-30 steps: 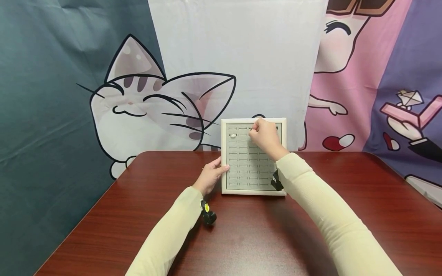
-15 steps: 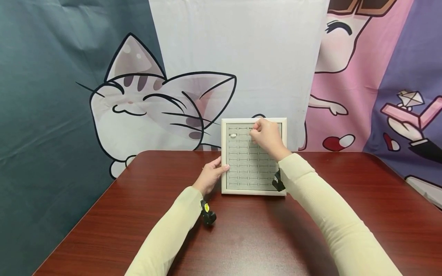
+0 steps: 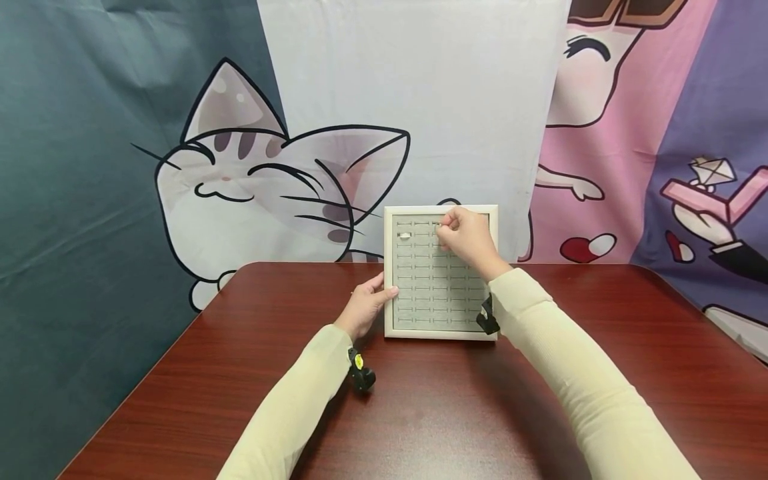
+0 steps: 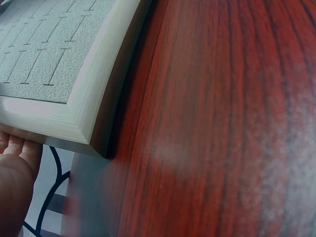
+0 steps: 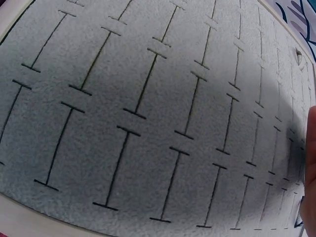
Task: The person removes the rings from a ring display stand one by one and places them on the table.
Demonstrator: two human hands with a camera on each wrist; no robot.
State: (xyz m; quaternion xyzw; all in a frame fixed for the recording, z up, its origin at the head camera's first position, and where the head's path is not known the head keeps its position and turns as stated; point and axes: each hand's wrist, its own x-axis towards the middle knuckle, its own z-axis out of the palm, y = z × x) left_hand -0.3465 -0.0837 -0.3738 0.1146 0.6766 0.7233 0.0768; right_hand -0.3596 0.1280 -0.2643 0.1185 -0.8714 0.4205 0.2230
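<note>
A ring display board (image 3: 420,273) with a cream frame and grey slotted padding stands upright on the table. My left hand (image 3: 365,307) grips its left edge, thumb on the front and fingers behind; in the left wrist view fingers (image 4: 29,153) show at the frame's edge. My right hand (image 3: 468,237) pinches at a slot in the top row; what seems to be a small ring (image 3: 438,225) there is mostly hidden by the fingertips. A silver ring (image 3: 405,235) sits in the second row at the left. In the right wrist view the hand (image 5: 310,173) shows only at the right edge.
The dark red wooden table (image 3: 390,427) reaches out in front of the board and to both sides. Behind it hangs a cartoon-printed cloth (image 3: 360,80). A small black camera (image 3: 362,373) is strapped at the left wrist and another camera (image 3: 488,317) at the right.
My right hand has shifted slightly to the right, its fingertips still at the top-row slot. The left hand and the board have stayed in place.
</note>
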